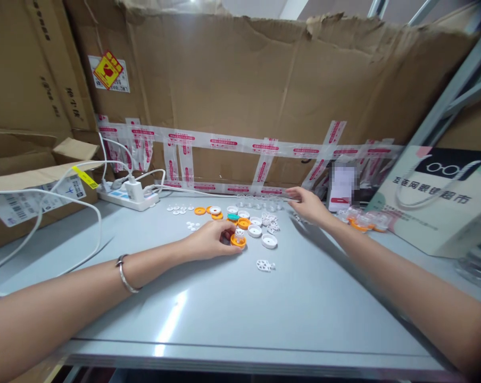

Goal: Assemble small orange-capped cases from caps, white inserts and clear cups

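My left hand (213, 239) grips an orange round cup (238, 242) at table level, with a small white openwork part (239, 232) standing in it. Its thumb lies along the near side of the cup. Farther back, my right hand (307, 205) reaches beside a cluster of clear plastic domes (260, 202), fingers apart and nothing visible in them. Between the hands lie white round cups (255, 231), another orange cup (243, 223), a teal piece (233, 217) and a pile of small white parts (270, 221). One white openwork piece (265, 265) lies alone, nearer to me.
Small white discs (180, 209) and orange rings (199, 211) are at the left back. A power strip (139, 201) with white cables stands behind. A taped cardboard box (224, 80) closes the back. At right are a phone (341, 186), clear-and-orange pieces (368, 221) and a paper bag (436, 207).
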A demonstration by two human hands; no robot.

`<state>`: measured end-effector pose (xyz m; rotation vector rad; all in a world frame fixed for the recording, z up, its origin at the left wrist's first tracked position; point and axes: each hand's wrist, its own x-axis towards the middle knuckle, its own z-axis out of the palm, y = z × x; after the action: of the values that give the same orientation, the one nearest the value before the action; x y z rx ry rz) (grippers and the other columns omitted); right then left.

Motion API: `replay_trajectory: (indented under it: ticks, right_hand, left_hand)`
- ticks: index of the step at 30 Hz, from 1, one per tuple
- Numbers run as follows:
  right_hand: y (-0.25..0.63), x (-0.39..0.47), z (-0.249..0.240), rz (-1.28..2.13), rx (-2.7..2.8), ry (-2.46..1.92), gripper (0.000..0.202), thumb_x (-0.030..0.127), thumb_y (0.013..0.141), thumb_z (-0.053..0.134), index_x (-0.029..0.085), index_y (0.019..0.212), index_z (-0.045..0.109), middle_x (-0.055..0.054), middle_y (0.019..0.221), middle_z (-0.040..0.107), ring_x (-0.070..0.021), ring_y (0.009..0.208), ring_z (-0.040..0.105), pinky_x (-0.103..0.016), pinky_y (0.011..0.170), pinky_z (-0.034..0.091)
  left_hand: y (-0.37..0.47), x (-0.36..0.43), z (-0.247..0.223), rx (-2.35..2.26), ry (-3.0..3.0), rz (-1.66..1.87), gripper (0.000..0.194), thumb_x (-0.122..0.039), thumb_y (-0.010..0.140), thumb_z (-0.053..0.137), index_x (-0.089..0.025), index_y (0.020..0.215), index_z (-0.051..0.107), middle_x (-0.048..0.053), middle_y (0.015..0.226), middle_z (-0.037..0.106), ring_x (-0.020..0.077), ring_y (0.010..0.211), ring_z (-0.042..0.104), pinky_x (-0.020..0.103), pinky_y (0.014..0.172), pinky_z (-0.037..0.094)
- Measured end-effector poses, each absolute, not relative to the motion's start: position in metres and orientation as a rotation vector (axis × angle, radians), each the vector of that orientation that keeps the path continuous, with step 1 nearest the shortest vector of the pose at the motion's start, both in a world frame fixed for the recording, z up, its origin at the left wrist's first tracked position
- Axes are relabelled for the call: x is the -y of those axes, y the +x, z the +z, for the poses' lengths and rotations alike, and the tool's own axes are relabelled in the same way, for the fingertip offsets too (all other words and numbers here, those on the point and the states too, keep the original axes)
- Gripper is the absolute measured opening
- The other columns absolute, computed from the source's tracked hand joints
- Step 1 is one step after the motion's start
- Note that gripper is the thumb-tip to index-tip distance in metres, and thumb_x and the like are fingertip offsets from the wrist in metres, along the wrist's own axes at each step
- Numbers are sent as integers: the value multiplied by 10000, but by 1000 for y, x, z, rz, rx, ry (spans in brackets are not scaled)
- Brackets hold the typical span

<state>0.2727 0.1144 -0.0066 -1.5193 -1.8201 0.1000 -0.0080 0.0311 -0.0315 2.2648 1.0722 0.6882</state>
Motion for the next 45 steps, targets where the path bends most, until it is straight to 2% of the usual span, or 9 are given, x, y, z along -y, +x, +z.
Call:
replay_trajectory:
  ticks: [4, 13, 17, 21, 26, 28, 31, 38, 45]
  right_hand:
    - [286, -143, -25, 59, 1865, -1614, 355, 125, 641, 631, 144, 991, 578, -130, 1002, 657, -272, 952, 612, -404, 856, 449]
    - [266, -146, -50, -49, 1841, -1583, 269, 233, 729, 573, 161, 983, 524, -112, 889, 659, -264, 852, 619, -392, 777, 462]
    - [268, -144, -44, -76, 1756, -1519, 209, 233, 701, 597, 179, 891, 528, -89, 826, 654, -261, 807, 622, -400, 764, 471]
    - [270, -134, -16, -106, 1578, -1407, 245, 284, 758, 559, 186, 970, 485, -111, 965, 630, -225, 886, 619, -375, 800, 485]
    - [236, -84, 12, 446, 1608, -1014, 395, 315, 681, 682, 220, 1023, 509, -35, 839, 644, -201, 831, 642, -369, 774, 516]
    - [215, -62, 13, 700, 1794, -927, 439, 322, 712, 667, 238, 1112, 508, -26, 871, 646, -187, 834, 642, -356, 760, 522]
    - [193, -39, 9, 917, 1995, -849, 381, 328, 746, 641, 226, 1103, 556, -38, 936, 639, -173, 845, 641, -333, 751, 531]
    - [185, -36, -1, 1006, 2141, -844, 345, 274, 751, 632, 176, 1077, 581, -64, 962, 658, -173, 895, 638, -346, 810, 519]
    - [185, -38, -9, 971, 2221, -772, 284, 296, 750, 635, 194, 1015, 613, -46, 988, 656, -162, 900, 629, -353, 849, 505]
  left_hand:
    - [-8, -31, -31, -1067, 2263, 694, 251, -387, 693, 613, -157, 785, 568, -20, 704, 517, 118, 644, 472, 214, 574, 352]
    - [-8, -31, -32, -1053, 2263, 720, 258, -397, 682, 615, -160, 771, 566, -8, 717, 532, 131, 662, 489, 224, 587, 370]
    - [-9, -31, -32, -1051, 2261, 712, 258, -410, 689, 613, -166, 734, 541, -14, 698, 526, 125, 647, 479, 219, 572, 359]
    - [-9, -32, -32, -1067, 2269, 710, 275, -429, 691, 612, -162, 714, 547, -21, 661, 510, 114, 608, 449, 216, 538, 328]
    - [-9, -32, -34, -1036, 2221, 703, 266, -416, 695, 612, -155, 729, 570, -12, 680, 537, 118, 626, 478, 218, 564, 369]
    - [-9, -32, -34, -1037, 2225, 718, 279, -423, 695, 616, -151, 740, 579, -7, 688, 548, 121, 630, 489, 222, 574, 384]
    - [-9, -33, -36, -1003, 2233, 724, 259, -394, 709, 612, -145, 782, 605, 3, 702, 573, 125, 638, 508, 227, 583, 401]
    - [-9, -34, -36, -877, 2159, 744, 231, -288, 717, 612, -124, 879, 626, 38, 807, 622, 139, 730, 561, 250, 681, 453]
    - [-10, -36, -38, -933, 2249, 761, 215, -335, 716, 621, -132, 784, 620, 2, 697, 578, 107, 633, 499, 213, 568, 385]
